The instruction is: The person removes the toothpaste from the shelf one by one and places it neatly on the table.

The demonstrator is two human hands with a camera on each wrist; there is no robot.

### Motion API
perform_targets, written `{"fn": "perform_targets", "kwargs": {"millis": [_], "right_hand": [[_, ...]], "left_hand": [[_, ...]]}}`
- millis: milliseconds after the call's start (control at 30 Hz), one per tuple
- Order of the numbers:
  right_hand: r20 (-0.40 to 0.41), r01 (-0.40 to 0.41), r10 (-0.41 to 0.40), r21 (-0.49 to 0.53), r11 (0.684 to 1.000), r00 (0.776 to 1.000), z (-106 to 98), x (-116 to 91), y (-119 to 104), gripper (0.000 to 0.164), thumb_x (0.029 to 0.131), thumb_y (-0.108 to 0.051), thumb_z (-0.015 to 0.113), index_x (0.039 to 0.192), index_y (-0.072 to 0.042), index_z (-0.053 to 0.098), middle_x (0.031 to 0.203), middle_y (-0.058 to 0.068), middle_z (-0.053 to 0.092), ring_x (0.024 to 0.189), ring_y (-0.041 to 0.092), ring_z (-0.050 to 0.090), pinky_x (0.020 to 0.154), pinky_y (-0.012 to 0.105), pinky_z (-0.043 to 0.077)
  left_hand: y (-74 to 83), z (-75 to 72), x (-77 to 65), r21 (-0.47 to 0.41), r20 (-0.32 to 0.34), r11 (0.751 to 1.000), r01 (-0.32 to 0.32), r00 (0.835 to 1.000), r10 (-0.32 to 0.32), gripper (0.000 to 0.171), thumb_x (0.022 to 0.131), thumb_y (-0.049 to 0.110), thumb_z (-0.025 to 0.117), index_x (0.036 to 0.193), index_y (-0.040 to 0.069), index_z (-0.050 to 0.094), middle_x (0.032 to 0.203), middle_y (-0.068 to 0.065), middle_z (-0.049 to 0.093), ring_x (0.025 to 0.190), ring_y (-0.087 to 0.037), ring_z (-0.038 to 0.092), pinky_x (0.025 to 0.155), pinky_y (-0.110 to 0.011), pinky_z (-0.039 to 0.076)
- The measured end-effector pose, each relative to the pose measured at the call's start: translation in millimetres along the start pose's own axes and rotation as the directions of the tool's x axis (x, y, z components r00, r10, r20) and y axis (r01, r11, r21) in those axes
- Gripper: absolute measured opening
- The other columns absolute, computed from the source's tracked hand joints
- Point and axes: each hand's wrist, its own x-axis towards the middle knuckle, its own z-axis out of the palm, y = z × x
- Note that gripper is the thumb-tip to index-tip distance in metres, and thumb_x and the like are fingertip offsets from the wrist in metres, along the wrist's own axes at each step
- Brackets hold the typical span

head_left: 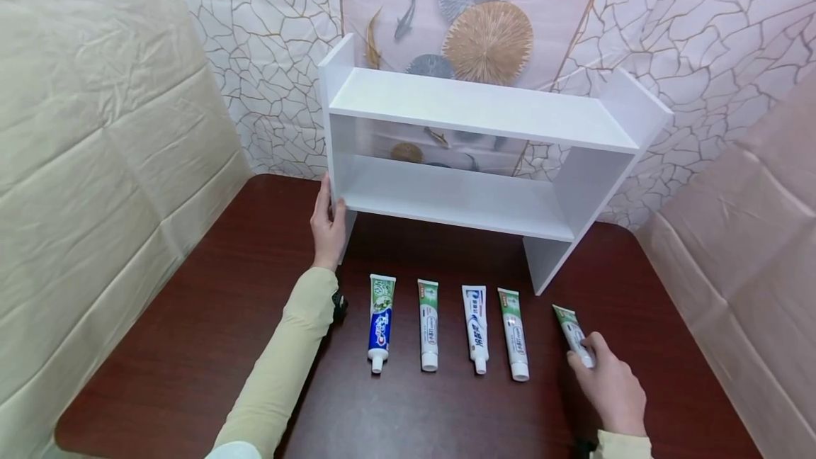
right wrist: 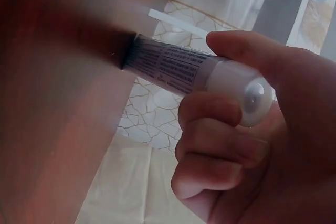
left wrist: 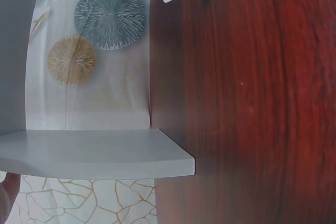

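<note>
A white two-tier shelf (head_left: 459,193) stands at the back of the dark red table. My left hand (head_left: 328,232) holds its left side panel (left wrist: 100,153), fingers along the outside and thumb at the front edge. At the right, my right hand (head_left: 612,384) grips a green and white toothpaste tube (head_left: 571,331) near its white cap (right wrist: 257,95), thumb on one side and curled fingers on the other. To its left lie a green and blue Crest toothpaste tube (head_left: 381,321), a green and white tube (head_left: 428,324), a blue and white tube (head_left: 475,328) and another green and white tube (head_left: 513,335).
The tubes lie in a row on the table (head_left: 191,317), caps toward me, in front of the shelf. Patterned cloth (head_left: 274,55) hangs behind the shelf. Cream cloth (head_left: 95,161) closes in the left side, with similar cloth (head_left: 746,232) on the right.
</note>
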Motion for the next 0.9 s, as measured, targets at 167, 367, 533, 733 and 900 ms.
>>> {"fn": "perform_targets", "kwargs": {"millis": [167, 367, 533, 733, 900], "right_hand": [[0.015, 0.009, -0.009, -0.011, 1.0, 1.0, 2, -1, 3, 0.037, 0.089, -0.03, 0.058, 0.119, -0.01, 0.052, 0.093, 0.03, 0.064, 0.057, 0.027, 0.055, 0.047, 0.039, 0.036], [0.046, 0.014, -0.013, -0.029, 0.999, 0.999, 3, 0, 8, 0.041, 0.088, -0.03, 0.058, 0.123, -0.009, 0.051, 0.096, 0.032, 0.063, 0.058, 0.026, 0.055, 0.047, 0.039, 0.037], [0.058, 0.04, -0.038, -0.036, 0.999, 0.998, 4, -1, 13, 0.044, 0.087, -0.031, 0.061, 0.124, -0.009, 0.051, 0.097, 0.034, 0.063, 0.059, 0.029, 0.058, 0.048, 0.042, 0.038], [0.091, 0.069, -0.065, -0.042, 0.997, 0.994, 8, -2, 19, 0.046, 0.085, -0.032, 0.067, 0.121, -0.009, 0.051, 0.095, 0.031, 0.063, 0.063, 0.029, 0.059, 0.049, 0.041, 0.038], [0.115, 0.067, -0.062, -0.043, 0.997, 0.991, 13, -1, 23, 0.048, 0.084, -0.032, 0.069, 0.121, -0.009, 0.051, 0.093, 0.028, 0.064, 0.065, 0.027, 0.058, 0.051, 0.04, 0.038]], "left_hand": [[17.2, -1.6, -1.2, -0.01, 0.009, 1.0, 0.011, 1.0, -0.011, 0.053, 0.1, 0.004, 0.048, 0.15, 0.003, 0.033, 0.157, -0.014, 0.033, 0.141, -0.03, 0.039, 0.107, -0.04, 0.042], [38.6, -3.4, -4.3, -0.004, 0.015, 1.0, 0.014, 1.0, -0.014, 0.052, 0.1, 0.004, 0.048, 0.15, 0.0, 0.033, 0.156, -0.018, 0.033, 0.14, -0.032, 0.04, 0.106, -0.034, 0.042], [39.2, -3.7, -4.6, -0.006, 0.016, 0.999, 0.032, 0.999, -0.032, 0.052, 0.1, 0.004, 0.048, 0.149, 0.0, 0.034, 0.156, -0.018, 0.034, 0.139, -0.032, 0.041, 0.101, -0.018, 0.041], [33.9, -3.7, -3.9, -0.013, 0.02, 0.999, 0.032, 0.999, -0.031, 0.052, 0.1, 0.004, 0.048, 0.15, 0.0, 0.033, 0.156, -0.018, 0.033, 0.141, -0.033, 0.039, 0.107, -0.037, 0.042], [15.5, -0.8, -2.1, -0.009, 0.002, 1.0, -0.003, 1.0, 0.003, 0.052, 0.101, 0.009, 0.048, 0.151, 0.005, 0.034, 0.157, -0.014, 0.033, 0.141, -0.031, 0.039, 0.107, -0.048, 0.04]]}}
